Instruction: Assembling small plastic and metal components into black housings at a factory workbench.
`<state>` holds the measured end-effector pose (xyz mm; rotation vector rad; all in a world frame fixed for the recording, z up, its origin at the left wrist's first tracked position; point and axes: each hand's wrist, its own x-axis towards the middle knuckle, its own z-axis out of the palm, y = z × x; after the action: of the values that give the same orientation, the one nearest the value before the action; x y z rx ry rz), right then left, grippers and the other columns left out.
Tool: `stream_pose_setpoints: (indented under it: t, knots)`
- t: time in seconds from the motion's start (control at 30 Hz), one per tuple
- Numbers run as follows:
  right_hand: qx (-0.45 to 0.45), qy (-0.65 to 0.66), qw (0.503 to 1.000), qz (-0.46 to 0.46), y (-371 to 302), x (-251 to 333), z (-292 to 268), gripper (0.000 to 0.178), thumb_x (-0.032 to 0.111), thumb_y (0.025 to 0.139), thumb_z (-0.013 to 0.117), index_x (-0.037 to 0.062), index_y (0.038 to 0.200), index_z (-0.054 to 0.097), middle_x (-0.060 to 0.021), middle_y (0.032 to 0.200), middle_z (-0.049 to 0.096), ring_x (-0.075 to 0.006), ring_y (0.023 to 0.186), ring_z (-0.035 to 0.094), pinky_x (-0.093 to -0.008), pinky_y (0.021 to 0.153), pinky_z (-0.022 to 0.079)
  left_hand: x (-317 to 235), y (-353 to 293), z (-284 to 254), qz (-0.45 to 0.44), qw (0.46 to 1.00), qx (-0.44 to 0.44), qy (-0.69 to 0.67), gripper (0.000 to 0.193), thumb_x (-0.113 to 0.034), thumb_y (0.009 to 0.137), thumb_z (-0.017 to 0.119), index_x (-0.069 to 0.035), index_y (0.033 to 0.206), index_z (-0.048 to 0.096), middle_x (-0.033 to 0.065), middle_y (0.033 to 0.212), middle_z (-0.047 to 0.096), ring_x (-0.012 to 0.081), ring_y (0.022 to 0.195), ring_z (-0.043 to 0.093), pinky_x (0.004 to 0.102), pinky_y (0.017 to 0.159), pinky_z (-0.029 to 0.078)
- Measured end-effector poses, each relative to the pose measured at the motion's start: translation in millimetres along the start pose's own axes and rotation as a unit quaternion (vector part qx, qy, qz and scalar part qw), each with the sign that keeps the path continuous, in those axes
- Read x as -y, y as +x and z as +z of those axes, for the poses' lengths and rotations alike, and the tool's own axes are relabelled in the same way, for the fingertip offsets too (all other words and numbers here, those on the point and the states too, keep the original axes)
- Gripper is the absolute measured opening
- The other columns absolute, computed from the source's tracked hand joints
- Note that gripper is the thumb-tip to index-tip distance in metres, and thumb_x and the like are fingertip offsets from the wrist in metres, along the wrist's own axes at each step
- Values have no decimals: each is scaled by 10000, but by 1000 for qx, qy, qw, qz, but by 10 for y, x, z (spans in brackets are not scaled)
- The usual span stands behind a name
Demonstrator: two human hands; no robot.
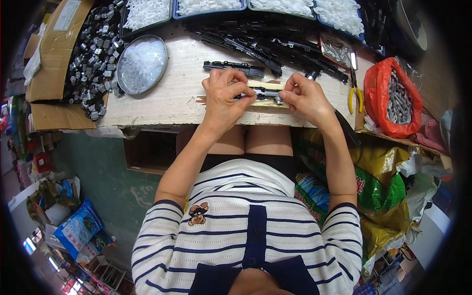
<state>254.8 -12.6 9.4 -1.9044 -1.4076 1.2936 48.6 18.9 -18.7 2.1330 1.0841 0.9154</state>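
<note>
Close to the table's front edge lies a long black plastic assembly point(268, 92), seated along a cream-coloured strip point(265, 85). My left hand point(226, 96) is closed at its left end, thumb and forefinger pinched together; what lies between them is too small to make out. At the other end my right hand point(305, 97) pinches the tip of the assembly between thumb and fingers. Just beyond my left hand rests another black plastic assembly point(233, 68), touched by neither hand's fingertips as far as I can see.
A pile of black assemblies point(250, 49) covers the far middle. At left stand a round metal dish point(164, 64) of clear parts and a box point(49, 73) of small motors. Yellow-handled pliers point(360, 101) and a red bag point(373, 93) of screws lie right. Trays point(209, 14) of white parts line the back.
</note>
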Motion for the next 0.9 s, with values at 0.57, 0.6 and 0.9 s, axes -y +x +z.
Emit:
stream_pose_setpoints:
  t: [0.57, 0.6, 0.9]
  knots:
    - [-464, -235, 851, -75, 720, -128, -1716, 208, 215, 778, 613, 41, 893, 617, -131, 821, 623, -228, 781, 614, -354, 706, 468, -91, 20, -23, -5, 1000, 13, -2, 116, -84, 591, 721, -94, 684, 652, 21, 893, 560, 183, 898, 469, 330, 807, 291]
    - [-534, -290, 794, -27, 792, -183, -1921, 246, 243, 775, 619, 44, 918, 615, -139, 860, 625, -274, 829, 616, -390, 737, 468, -95, 14, -27, -9, 1000, 13, 1, 114, -83, 591, 720, -93, 682, 651, 19, 890, 558, 183, 893, 467, 329, 805, 290]
    - [-471, -175, 862, 57, 1026, -670, -2649, 370, 231, 716, 717, 6, 989, 608, -165, 890, 634, -292, 844, 614, -379, 754, 474, -84, 22, -30, -14, 999, 25, -20, 88, -96, 620, 708, -102, 688, 654, 12, 902, 541, 187, 900, 438, 338, 813, 262]
